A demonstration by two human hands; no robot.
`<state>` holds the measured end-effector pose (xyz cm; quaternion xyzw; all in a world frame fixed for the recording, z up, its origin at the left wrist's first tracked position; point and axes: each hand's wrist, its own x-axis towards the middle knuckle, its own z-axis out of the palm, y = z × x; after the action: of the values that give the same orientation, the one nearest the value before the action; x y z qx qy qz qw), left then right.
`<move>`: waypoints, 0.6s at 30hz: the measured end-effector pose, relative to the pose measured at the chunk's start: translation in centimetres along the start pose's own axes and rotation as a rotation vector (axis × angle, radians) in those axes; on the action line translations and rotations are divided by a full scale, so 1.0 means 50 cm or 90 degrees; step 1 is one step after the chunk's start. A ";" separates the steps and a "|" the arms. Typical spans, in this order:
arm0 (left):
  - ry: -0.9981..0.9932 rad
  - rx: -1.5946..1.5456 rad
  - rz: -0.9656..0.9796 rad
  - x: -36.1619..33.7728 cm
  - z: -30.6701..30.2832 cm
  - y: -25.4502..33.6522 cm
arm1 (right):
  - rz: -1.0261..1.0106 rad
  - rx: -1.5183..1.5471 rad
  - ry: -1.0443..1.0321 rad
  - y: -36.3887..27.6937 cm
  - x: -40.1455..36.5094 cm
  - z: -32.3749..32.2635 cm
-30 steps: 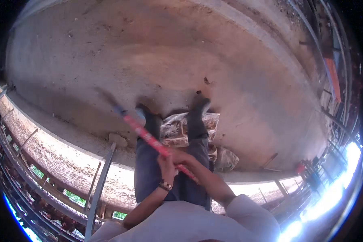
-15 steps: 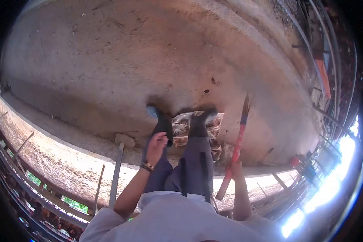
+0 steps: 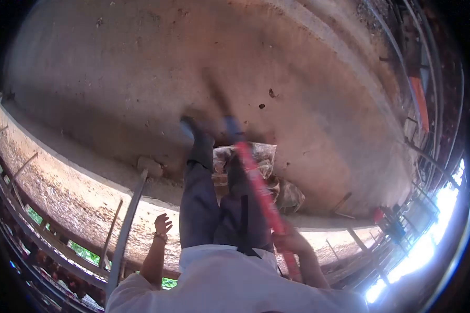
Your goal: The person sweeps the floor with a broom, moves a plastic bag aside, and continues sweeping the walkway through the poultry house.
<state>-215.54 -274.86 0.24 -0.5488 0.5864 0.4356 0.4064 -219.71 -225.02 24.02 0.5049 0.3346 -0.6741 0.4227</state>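
Note:
My right hand (image 3: 293,242) is wrapped round the red handle (image 3: 260,190) of a broom. Blurred by motion, the broom slants across my right leg, and its dark thin bristles (image 3: 215,93) lie over the floor ahead of my boots. My left hand (image 3: 163,224) hangs out at my left side, holding nothing, with its fingers apart. A bracelet or watch circles that wrist. Under and beside my right boot lies a crumpled, patterned plastic sack (image 3: 265,152); the broom and my leg hide part of it.
A dusty concrete floor (image 3: 141,78) spreads ahead, with small dark clumps (image 3: 261,106) on it. Behind me runs a low ledge with a grainy, littered strip (image 3: 83,201) and a slanting post (image 3: 125,235). Rails and an orange panel (image 3: 419,104) stand at the right.
The broom has swung from my right side leftward across the front of my legs. My left hand has dropped back and out to the left, away from my thigh.

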 end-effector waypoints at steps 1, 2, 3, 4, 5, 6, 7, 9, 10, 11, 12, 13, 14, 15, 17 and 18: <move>0.007 0.016 -0.008 -0.010 0.025 -0.045 | 0.002 -0.030 0.151 0.041 -0.014 -0.062; 0.016 0.032 -0.018 -0.022 0.045 -0.094 | 0.005 -0.061 0.300 0.093 -0.018 -0.122; -0.025 0.000 0.003 -0.021 0.055 -0.155 | -0.026 -0.055 0.365 0.130 -0.012 -0.176; -0.003 -0.034 -0.033 -0.027 0.085 -0.196 | -0.056 -0.044 0.428 0.170 0.007 -0.216; -0.015 0.280 0.161 0.020 0.085 -0.270 | -0.082 0.032 0.464 0.216 0.044 -0.246; -0.027 0.597 0.351 0.080 0.079 -0.359 | -0.096 -0.030 0.432 0.267 0.097 -0.283; -0.033 0.443 0.353 0.103 0.074 -0.412 | -0.140 -0.075 0.408 0.271 0.130 -0.268; -0.046 0.135 0.348 0.113 0.063 -0.488 | -0.065 -0.438 0.148 0.299 0.219 -0.246; 0.009 0.424 0.328 0.080 0.056 -0.458 | -0.006 -0.511 -0.023 0.312 0.267 -0.225; 0.030 0.507 0.454 0.046 0.038 -0.444 | 0.010 -0.416 -0.115 0.286 0.260 -0.156; 0.053 0.588 0.595 0.029 0.032 -0.406 | 0.013 -0.321 -0.203 0.253 0.234 -0.092; 0.065 0.480 0.555 0.026 0.039 -0.383 | 0.004 -0.311 -0.255 0.241 0.209 -0.063; 0.076 0.369 0.508 0.015 0.044 -0.380 | 0.003 -0.304 -0.310 0.240 0.179 -0.040; 0.085 0.265 0.456 -0.002 0.037 -0.372 | 0.005 -0.290 -0.365 0.252 0.153 -0.020; 0.163 0.208 0.352 -0.074 0.068 -0.289 | -0.226 -0.377 -0.216 0.290 0.107 -0.032; 0.200 0.176 0.294 -0.096 0.074 -0.275 | -0.221 -0.353 -0.138 0.293 0.078 -0.049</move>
<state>-201.53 -270.19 2.88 -0.4012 0.8048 0.3424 0.2722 -205.94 -229.92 19.27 0.2315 0.5391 -0.6692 0.4560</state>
